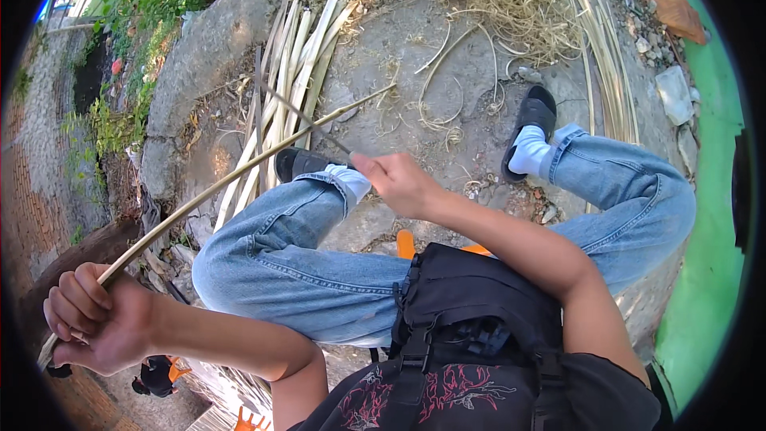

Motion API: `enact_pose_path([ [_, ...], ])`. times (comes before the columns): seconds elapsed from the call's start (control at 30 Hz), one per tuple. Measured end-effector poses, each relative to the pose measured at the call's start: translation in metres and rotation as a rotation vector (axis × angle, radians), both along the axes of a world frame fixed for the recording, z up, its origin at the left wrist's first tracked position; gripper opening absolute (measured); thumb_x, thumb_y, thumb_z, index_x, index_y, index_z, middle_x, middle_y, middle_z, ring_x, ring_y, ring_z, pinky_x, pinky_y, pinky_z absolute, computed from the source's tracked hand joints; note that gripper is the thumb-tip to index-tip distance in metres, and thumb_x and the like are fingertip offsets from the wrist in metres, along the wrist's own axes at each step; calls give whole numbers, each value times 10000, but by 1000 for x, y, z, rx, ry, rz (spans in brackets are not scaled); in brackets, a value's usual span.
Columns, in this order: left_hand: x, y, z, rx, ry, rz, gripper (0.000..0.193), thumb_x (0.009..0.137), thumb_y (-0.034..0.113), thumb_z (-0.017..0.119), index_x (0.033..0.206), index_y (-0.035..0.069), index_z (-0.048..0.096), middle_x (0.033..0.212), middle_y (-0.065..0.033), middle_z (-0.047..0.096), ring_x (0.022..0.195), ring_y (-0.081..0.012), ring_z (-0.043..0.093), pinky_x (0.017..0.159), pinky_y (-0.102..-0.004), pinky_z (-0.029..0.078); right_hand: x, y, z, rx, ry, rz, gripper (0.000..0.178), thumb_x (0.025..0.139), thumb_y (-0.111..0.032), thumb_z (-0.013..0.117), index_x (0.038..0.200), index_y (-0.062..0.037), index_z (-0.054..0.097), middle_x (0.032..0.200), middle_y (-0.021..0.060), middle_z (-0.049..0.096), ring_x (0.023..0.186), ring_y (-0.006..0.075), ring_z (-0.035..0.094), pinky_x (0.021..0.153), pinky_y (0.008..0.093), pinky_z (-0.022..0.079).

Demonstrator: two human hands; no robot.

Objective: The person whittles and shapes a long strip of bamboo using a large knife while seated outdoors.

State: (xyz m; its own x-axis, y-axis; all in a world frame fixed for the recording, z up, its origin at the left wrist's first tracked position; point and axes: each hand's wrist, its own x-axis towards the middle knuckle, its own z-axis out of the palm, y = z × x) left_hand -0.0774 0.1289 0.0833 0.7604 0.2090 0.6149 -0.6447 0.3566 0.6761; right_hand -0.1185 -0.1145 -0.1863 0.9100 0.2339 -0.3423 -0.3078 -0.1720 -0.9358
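My left hand (100,318), at the lower left, is closed round the thick end of a long, pale bamboo strip (215,185). The strip slants up to the right past my bent knee and thins to a tip over the ground. Near the middle, my right hand (397,182) is closed on a knife (325,134) with a long, narrow grey blade. Its handle is hidden in my fist. The blade points up and left and crosses the strip; whether the two touch I cannot tell.
Split bamboo strips (307,60) lie beyond my left foot, and another bundle (610,72) lies at the right. Curly shavings (515,4) are heaped at the far side. Rough stone blocks (211,56) border the left; a green wall (710,215) borders the right. An orange seat (405,244) shows beneath me.
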Motion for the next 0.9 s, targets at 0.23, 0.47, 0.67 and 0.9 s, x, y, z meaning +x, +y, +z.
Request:
enact_pose_path([
  [0.23,1,14,-8,4,134,129,405,885,266,553,560,170,331,440,52,257,372,-65,224,368,-216,216,-16,-58,-145,-387,425,-110,734,899,-588,378,560,40,547,507,197,520,515,312,545,543,433,403],
  [0.47,4,11,-8,83,136,479,351,863,174,503,577,162,300,479,39,241,409,-69,207,378,-219,193,-5,-9,-87,-201,123,-3,701,901,-565,395,610,49,569,535,218,528,551,334,580,555,445,414],
  [0.67,6,17,-8,42,143,241,309,834,192,498,605,158,294,493,34,235,416,-72,185,367,-227,164,-24,-23,-125,-262,196,-32,701,890,-582,393,637,41,590,554,226,543,562,341,589,558,436,427],
  [0.9,2,18,-9,44,44,-53,383,822,205,524,531,180,276,386,59,242,326,-45,202,328,-185,173,14,-29,-91,-190,238,-28,682,935,-530,362,555,25,473,467,110,417,492,181,379,489,395,339],
])
